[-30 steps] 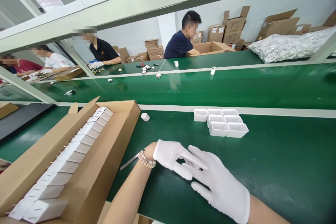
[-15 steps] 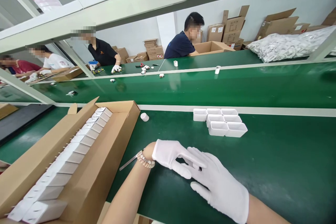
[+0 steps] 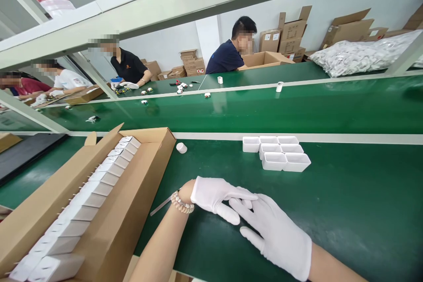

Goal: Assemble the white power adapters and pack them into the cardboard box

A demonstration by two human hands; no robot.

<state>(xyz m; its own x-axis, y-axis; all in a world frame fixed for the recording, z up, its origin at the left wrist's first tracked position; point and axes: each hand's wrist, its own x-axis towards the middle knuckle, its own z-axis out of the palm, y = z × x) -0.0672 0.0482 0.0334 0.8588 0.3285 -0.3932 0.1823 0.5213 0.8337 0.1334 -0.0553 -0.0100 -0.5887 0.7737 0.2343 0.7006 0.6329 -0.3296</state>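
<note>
Both my hands wear white gloves and meet over the green tabletop (image 3: 343,211). My left hand (image 3: 220,198) has its fingers stretched out, their tips touching the fingers of my right hand (image 3: 274,229). The right hand lies with fingers spread and thumb apart, and nothing shows in either. Beyond them stands a cluster of several white open-topped plastic boxes (image 3: 274,161). A small white cylindrical piece (image 3: 181,147) lies near the carton's corner. A thin clear strip (image 3: 161,206) rests beside my left wrist.
At left, a long cardboard box (image 3: 145,163) holds a row of white rectangular units (image 3: 89,196) with prongs. A green conveyor (image 3: 238,114) carries small parts behind a pale rail (image 3: 330,139). Co-workers sit across it. A bag of white parts (image 3: 357,57) lies at the far right.
My hands stay in nearly the same place, the fingers shifting slightly against each other. Small parts on the conveyor have moved right. A co-worker's hand has drawn back to the left.
</note>
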